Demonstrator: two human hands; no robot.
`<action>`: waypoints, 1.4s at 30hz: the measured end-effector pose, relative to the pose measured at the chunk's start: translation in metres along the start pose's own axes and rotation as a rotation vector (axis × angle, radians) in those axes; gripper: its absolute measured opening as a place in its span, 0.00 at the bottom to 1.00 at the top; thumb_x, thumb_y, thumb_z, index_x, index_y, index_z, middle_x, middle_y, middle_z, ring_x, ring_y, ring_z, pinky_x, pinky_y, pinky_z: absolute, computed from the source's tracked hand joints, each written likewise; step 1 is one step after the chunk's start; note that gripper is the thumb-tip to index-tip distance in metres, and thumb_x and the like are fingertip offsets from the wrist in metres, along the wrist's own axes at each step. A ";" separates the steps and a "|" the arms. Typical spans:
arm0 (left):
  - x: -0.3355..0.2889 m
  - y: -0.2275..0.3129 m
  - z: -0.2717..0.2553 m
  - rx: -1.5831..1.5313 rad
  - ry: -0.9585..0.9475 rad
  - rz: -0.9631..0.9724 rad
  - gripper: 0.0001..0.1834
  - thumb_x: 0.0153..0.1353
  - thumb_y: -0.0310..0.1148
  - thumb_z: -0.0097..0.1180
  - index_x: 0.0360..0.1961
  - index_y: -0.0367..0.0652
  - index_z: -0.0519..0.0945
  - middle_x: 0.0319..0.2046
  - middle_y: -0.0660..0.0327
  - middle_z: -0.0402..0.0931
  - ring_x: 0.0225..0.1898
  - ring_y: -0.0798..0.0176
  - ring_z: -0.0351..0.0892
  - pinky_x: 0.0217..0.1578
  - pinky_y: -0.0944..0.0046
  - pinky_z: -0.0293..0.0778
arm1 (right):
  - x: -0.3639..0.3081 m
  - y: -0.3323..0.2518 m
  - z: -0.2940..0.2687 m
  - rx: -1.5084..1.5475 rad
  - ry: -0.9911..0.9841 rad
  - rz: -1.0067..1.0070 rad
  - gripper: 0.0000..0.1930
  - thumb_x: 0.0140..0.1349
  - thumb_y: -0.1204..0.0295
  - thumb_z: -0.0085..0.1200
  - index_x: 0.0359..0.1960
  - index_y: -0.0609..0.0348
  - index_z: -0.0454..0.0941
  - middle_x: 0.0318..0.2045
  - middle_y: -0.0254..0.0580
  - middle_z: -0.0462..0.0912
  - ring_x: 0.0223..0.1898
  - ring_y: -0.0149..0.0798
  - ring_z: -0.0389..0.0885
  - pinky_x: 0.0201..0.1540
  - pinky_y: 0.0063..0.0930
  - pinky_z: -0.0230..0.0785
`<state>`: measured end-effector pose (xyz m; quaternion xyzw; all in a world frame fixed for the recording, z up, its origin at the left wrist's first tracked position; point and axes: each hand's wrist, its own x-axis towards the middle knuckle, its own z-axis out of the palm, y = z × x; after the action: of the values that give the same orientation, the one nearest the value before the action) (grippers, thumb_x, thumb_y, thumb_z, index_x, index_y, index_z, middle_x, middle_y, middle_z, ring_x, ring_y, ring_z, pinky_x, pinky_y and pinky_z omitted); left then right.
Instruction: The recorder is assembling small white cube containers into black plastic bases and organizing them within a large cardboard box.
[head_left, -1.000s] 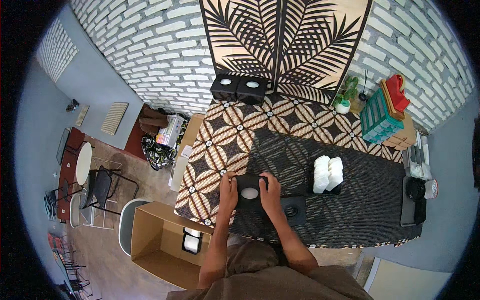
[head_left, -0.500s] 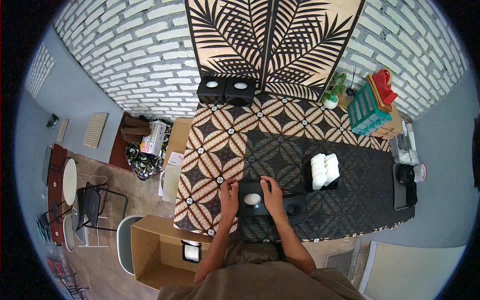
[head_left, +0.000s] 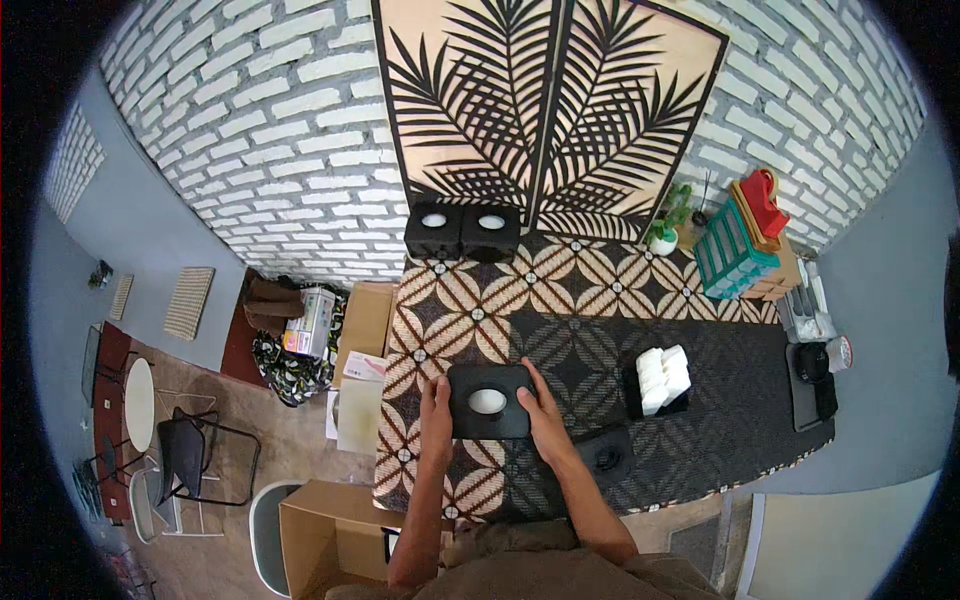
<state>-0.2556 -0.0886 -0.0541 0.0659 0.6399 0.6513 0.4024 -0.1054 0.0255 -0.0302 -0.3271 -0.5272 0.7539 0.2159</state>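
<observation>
A black tissue box (head_left: 490, 377) with an oval opening, white tissue (head_left: 487, 402) showing in it, is held between my two hands above the near part of the table. My left hand (head_left: 436, 412) presses its left side, fingers along the edge. My right hand (head_left: 541, 412) grips the right side, the thumb near the top face. Just right of my right wrist lies a flat black piece (head_left: 606, 456) with an oval hole, partly behind my forearm. Farther right, folded white tissues (head_left: 662, 378) stand in a black holder (head_left: 676, 406).
Two black tissue boxes (head_left: 434, 240) stand at the back left. A teal drawer unit (head_left: 733, 255), a potted plant (head_left: 663, 240) and a dark tray (head_left: 807, 395) sit along the right side. An open cardboard box (head_left: 335, 525) is below the table's left edge.
Both hands have carried the tissue box leftward, from the dark mat's edge to over the patterned cloth, its top now facing me more. The view has tilted up slightly.
</observation>
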 end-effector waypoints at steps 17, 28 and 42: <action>0.188 0.062 -0.027 0.084 0.228 0.260 0.29 0.69 0.52 0.45 0.60 0.40 0.69 0.54 0.54 0.72 0.55 0.59 0.69 0.56 0.62 0.63 | 0.202 0.010 0.084 -0.253 0.120 0.016 0.45 0.63 0.41 0.47 0.72 0.54 0.43 0.71 0.54 0.46 0.72 0.55 0.46 0.69 0.52 0.46; 0.241 0.079 -0.032 0.136 0.203 0.211 0.28 0.72 0.47 0.39 0.58 0.31 0.71 0.53 0.50 0.74 0.54 0.55 0.72 0.56 0.63 0.64 | 0.264 0.029 0.102 -0.326 0.222 -0.061 0.39 0.68 0.49 0.45 0.72 0.57 0.45 0.70 0.53 0.52 0.70 0.50 0.52 0.69 0.39 0.49; 0.036 -0.002 -0.075 -0.314 0.398 0.773 0.13 0.71 0.32 0.39 0.28 0.40 0.70 0.33 0.59 0.73 0.31 0.67 0.71 0.36 0.66 0.69 | 0.063 0.054 0.117 -0.409 -0.052 -0.399 0.12 0.69 0.71 0.51 0.49 0.64 0.75 0.47 0.42 0.74 0.46 0.34 0.75 0.48 0.30 0.69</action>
<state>-0.3244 -0.1256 -0.0843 0.1118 0.5267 0.8427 0.0044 -0.2330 -0.0276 -0.0706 -0.2342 -0.7275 0.5830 0.2757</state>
